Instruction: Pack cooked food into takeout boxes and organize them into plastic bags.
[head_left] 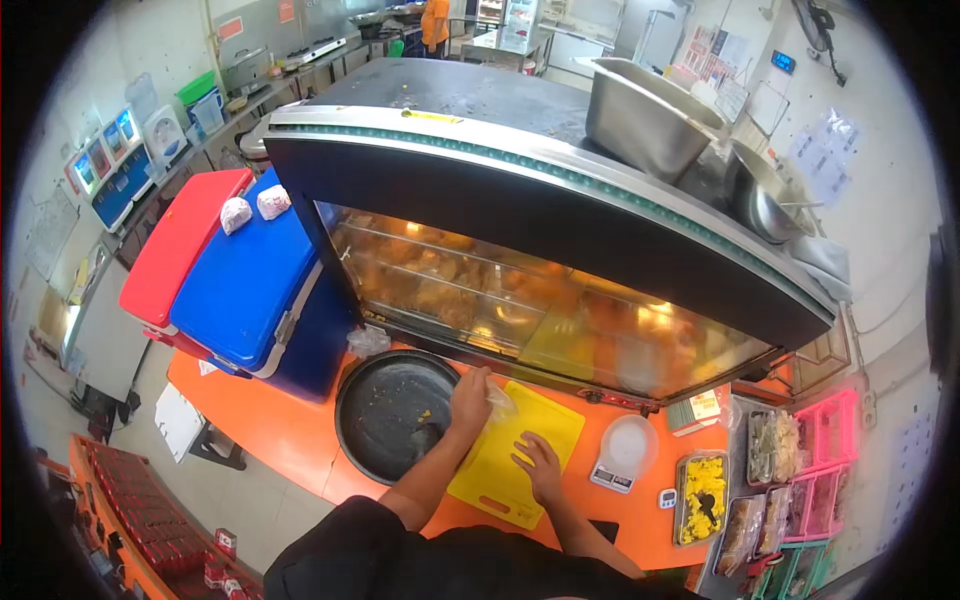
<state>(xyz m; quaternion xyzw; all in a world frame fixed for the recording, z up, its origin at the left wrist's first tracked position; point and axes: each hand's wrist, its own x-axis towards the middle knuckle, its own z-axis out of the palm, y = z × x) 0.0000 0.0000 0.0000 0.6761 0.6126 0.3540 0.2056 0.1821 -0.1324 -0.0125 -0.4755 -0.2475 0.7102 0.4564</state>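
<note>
My left hand [470, 403] is closed at the far left corner of the yellow cutting board [548, 420], beside the rim of a round black pan [372, 425]. A thin piece of clear plastic [501, 402] sticks out from its fingers; whether it is a bag or a glove cannot be made out. Over the board's right side, my right hand [540, 466] has its fingers spread and holds nothing. Crumbs and a few yellow bits lie in the pan. To the right of the board stands a white kitchen scale [624, 452] with a round top.
A glass-fronted heated display case [560, 310] stands behind the board. Blue [240, 285] and red [180, 240] cooler boxes are at the left. On the right are a tray of yellow food [702, 480], a small timer [667, 498] and pink baskets [828, 430].
</note>
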